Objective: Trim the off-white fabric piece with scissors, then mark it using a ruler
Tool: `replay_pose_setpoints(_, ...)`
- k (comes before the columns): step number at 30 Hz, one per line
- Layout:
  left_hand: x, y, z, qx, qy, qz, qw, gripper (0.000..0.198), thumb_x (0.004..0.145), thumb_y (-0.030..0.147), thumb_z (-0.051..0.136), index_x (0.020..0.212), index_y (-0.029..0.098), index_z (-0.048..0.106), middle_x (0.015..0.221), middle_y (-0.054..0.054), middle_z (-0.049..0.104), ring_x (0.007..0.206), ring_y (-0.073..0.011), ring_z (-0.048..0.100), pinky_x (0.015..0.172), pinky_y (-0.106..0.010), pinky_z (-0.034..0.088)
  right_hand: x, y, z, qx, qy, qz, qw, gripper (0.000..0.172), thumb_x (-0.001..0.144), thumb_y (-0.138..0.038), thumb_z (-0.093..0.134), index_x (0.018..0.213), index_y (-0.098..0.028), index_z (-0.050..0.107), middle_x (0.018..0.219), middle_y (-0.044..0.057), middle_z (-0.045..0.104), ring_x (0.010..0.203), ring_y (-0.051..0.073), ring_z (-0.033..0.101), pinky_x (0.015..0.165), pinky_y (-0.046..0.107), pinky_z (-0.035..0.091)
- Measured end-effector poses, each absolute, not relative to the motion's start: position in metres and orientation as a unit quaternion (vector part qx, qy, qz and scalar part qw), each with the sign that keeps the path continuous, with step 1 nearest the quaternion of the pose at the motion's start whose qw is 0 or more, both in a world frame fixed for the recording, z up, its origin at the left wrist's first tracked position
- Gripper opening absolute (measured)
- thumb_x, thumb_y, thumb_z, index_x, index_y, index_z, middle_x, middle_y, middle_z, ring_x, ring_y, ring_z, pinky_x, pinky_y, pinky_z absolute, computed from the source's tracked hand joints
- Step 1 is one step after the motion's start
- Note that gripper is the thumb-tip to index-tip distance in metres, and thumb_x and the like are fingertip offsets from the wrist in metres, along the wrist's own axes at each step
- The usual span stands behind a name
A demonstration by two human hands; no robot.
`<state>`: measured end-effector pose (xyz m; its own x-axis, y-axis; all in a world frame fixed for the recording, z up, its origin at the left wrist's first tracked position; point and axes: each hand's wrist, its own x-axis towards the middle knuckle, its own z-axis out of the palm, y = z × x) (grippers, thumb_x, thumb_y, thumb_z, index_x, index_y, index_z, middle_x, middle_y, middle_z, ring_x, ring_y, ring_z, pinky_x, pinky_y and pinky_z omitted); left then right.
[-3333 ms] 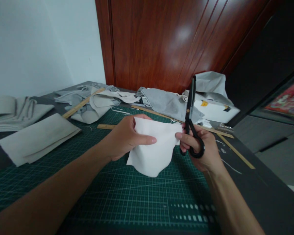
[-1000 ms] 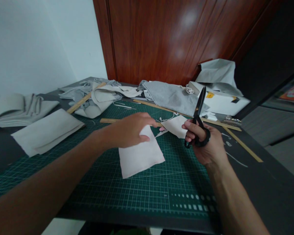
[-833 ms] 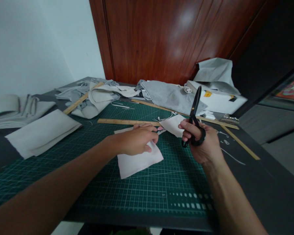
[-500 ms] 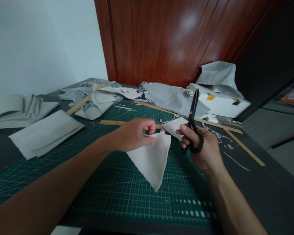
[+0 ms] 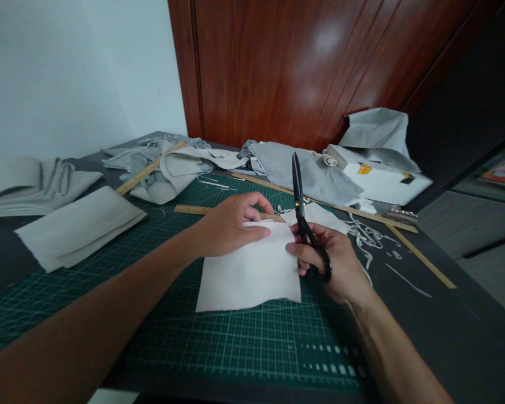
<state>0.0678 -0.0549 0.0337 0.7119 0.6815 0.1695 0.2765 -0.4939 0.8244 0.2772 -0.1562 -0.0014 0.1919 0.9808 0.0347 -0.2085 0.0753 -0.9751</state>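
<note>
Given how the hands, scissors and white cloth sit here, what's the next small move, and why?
Probably bring the scissors down to the white cloth's right edge: the left hand pins its far edge on the mat, while the right hand holds the blades shut, pointing up.

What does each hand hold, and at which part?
The right hand holds black scissors by the handle loops, blades pointing up. The left hand grips the white cloth piece at its far edge.

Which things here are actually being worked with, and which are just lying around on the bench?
In use: left hand holding the white fabric piece; right hand gripping black scissors; green cutting mat.

Lying about: folded beige cloth, wooden ruler, grey fabric heap, white box.
</note>
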Motion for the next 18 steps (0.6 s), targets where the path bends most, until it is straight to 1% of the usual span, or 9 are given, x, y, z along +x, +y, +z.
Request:
replay_pose_setpoints(3,0.0656,-0.0529,0.0330,0.832,0.304,0.206,0.417,0.071,0.081,0.041,0.084,0.143,0.017,0.056,0.102,-0.006,0.080,0.089,-0.0241,0.076,0.073,-0.031,0.051,0.2765,-0.1560,-0.0029,-0.469,-0.408,0.490,0.611,0.041,0.058,-0.011,0.100,0.093,-0.017,0.081,0.066,-0.007,0.070,0.038,0.006,0.055,0.037,0.017,0.049)
replay_pose_setpoints(4,0.0647,-0.0520,0.0325,0.839,0.305,0.192,0.408,0.076,0.080,0.044,0.085,0.145,0.017,0.057,0.107,-0.007,0.080,0.092,-0.0245,0.076,0.074,-0.031,0.051,0.2762,-0.1562,-0.0029,-0.467,-0.408,0.491,0.612,0.041,0.058,-0.011,0.100,0.093,-0.017,0.081,0.066,-0.008,0.070,0.039,0.006,0.054,0.037,0.017,0.049)
replay_pose_setpoints(5,0.0639,-0.0510,0.0320,0.849,0.302,0.175,0.397,0.071,0.079,0.047,0.086,0.140,0.018,0.063,0.107,-0.006,0.080,0.093,-0.0240,0.075,0.074,-0.030,0.051,0.2758,-0.1564,-0.0026,-0.465,-0.408,0.492,0.613,0.041,0.058,-0.011,0.100,0.094,-0.017,0.081,0.066,-0.008,0.069,0.039,0.005,0.054,0.038,0.017,0.050)
replay_pose_setpoints(7,0.0624,-0.0492,0.0318,0.871,0.290,0.138,0.372,0.046,0.080,0.051,0.085,0.111,0.018,0.076,0.094,-0.002,0.078,0.082,-0.0206,0.071,0.065,-0.028,0.045,0.2752,-0.1570,-0.0019,-0.462,-0.408,0.492,0.615,0.040,0.059,-0.012,0.100,0.093,-0.017,0.080,0.065,-0.008,0.069,0.039,0.005,0.053,0.038,0.018,0.051)
replay_pose_setpoints(9,0.0616,-0.0481,0.0324,0.877,0.280,0.117,0.372,0.035,0.080,0.051,0.084,0.087,0.018,0.076,0.080,0.000,0.074,0.070,-0.0172,0.065,0.059,-0.026,0.040,0.2747,-0.1574,-0.0013,-0.461,-0.407,0.491,0.617,0.039,0.059,-0.012,0.100,0.092,-0.017,0.080,0.065,-0.008,0.068,0.039,0.005,0.052,0.038,0.018,0.050)
replay_pose_setpoints(10,0.0615,-0.0480,0.0329,0.873,0.276,0.118,0.385,0.032,0.079,0.049,0.084,0.084,0.018,0.075,0.079,0.001,0.074,0.069,-0.0166,0.065,0.058,-0.026,0.039,0.2746,-0.1575,-0.0013,-0.461,-0.407,0.490,0.618,0.039,0.059,-0.013,0.100,0.092,-0.017,0.080,0.065,-0.008,0.068,0.039,0.005,0.052,0.038,0.018,0.050)
replay_pose_setpoints(11,0.0617,-0.0482,0.0334,0.864,0.274,0.126,0.404,0.029,0.080,0.046,0.084,0.087,0.018,0.076,0.081,0.001,0.075,0.070,-0.0169,0.066,0.059,-0.026,0.040,0.2745,-0.1574,-0.0015,-0.462,-0.407,0.488,0.619,0.039,0.059,-0.013,0.100,0.093,-0.017,0.080,0.065,-0.008,0.069,0.039,0.005,0.053,0.037,0.017,0.050)
replay_pose_setpoints(15,0.0633,-0.0508,0.0351,0.818,0.258,0.147,0.494,0.029,0.085,0.038,0.080,0.106,0.019,0.078,0.098,-0.003,0.081,0.085,-0.0215,0.075,0.065,-0.027,0.047,0.2744,-0.1566,-0.0033,-0.464,-0.416,0.484,0.615,0.041,0.059,-0.010,0.100,0.095,-0.016,0.080,0.065,-0.007,0.071,0.039,0.006,0.057,0.037,0.015,0.049)
replay_pose_setpoints(18,0.0631,-0.0528,0.0379,0.813,0.244,0.154,0.506,0.027,0.084,0.036,0.081,0.104,0.019,0.077,0.098,-0.003,0.081,0.086,-0.0210,0.074,0.066,-0.026,0.048,0.2744,-0.1561,-0.0045,-0.462,-0.423,0.484,0.611,0.041,0.059,-0.009,0.100,0.095,-0.016,0.080,0.065,-0.006,0.072,0.038,0.006,0.058,0.037,0.014,0.048)
